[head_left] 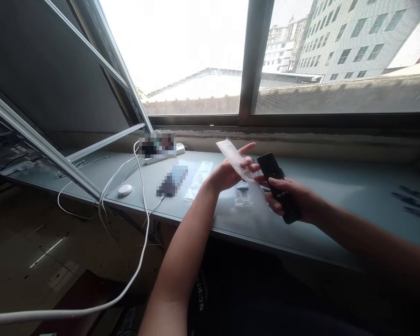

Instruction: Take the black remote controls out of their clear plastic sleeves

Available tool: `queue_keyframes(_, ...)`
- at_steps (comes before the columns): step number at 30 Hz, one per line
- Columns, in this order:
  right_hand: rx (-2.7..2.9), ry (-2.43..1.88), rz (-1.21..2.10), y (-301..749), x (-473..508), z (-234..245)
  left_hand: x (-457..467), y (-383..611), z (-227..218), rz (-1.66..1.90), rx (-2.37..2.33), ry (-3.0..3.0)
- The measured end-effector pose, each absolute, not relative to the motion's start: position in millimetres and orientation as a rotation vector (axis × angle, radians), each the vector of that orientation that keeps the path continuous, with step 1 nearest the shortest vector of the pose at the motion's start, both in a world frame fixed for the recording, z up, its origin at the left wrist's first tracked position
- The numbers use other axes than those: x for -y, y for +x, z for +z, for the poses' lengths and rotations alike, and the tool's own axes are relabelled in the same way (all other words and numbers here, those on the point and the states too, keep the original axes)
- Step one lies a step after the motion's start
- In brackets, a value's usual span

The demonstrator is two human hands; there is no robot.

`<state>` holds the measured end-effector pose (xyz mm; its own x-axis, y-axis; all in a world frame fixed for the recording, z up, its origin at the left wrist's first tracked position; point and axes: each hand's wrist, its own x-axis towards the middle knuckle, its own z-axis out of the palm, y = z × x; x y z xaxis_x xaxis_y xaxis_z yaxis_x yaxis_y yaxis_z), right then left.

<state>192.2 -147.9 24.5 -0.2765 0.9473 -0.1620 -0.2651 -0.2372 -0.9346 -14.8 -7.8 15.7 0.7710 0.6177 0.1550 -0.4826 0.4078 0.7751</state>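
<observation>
Above the tabletop [343, 189], towards its front edge, the left hand [224, 176] pinched a translucent plastic sleeve [233, 156], one finger stretched clear; the right hand's [294, 190] fingers curled round a black remote control [273, 172]. The thin film probably wanted a light pinch, the remote a firmer grip.
</observation>
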Motion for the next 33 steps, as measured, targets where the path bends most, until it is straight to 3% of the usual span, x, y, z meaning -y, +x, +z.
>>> queue_keyframes(12, 0.989, -0.769, 1.776, 194.3, 146.8, 25.4, 13.0, -14.2, 22.7, 0.744, -0.120, 0.829)
queue_keyframes(18, 1.092, -0.852, 1.753, 195.5, 147.8, 22.4, 10.1, -14.0, 23.0, 0.818, -0.164, 0.869)
queue_keyframes(25, 1.096, -1.065, 1.517, 191.8, 146.6, 28.3, -2.2, -5.0, 15.1, 0.770, -0.368, 0.898)
queue_keyframes(33, 1.055, -1.123, 1.492, 190.0, 143.4, 27.6, -15.8, -18.0, 10.7, 1.072, -0.811, 1.061)
